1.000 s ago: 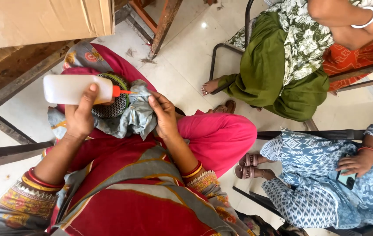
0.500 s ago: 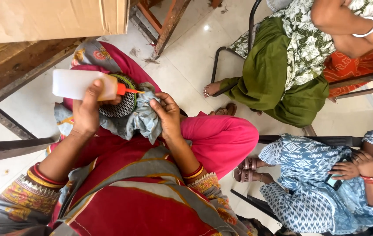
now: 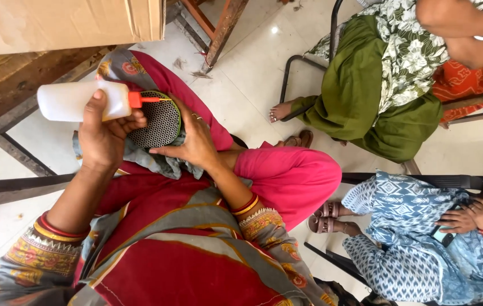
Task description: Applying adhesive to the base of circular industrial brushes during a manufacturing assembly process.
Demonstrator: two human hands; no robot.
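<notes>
Cardboard box (image 3: pixel 66 22) fills the top left, over a wooden bench (image 3: pixel 20 85) edge. Pale tiled floor (image 3: pixel 253 73) below everything. Our lap: red and pink cloth (image 3: pixel 287 175), patterned sleeves at both wrists.

Two other people sit on the right. One in green trousers (image 3: pixel 366 90) and a floral top, bare foot on the floor. One in blue printed clothing (image 3: pixel 405 226), hands folded around a dark phone (image 3: pixel 442 235), sandals (image 3: pixel 326 218) near our knee.

On our lap, a grey-green rag (image 3: pixel 151 161) bunched under the workpiece.

Our left hand (image 3: pixel 103 139) is closed around a white squeeze bottle (image 3: pixel 77 101), held sideways, thumb over the top. Its orange nozzle (image 3: pixel 142 100) points right, with the tip at the rim of the round part.

Our right hand (image 3: pixel 193 141) grips a round black mesh disc (image 3: pixel 161 122) with a green rim, fingers curled along its right edge, the disc tilted towards us. The disc sits between both hands, against the rag, above our lap. We can't tell whether the nozzle tip touches the mesh.
</notes>
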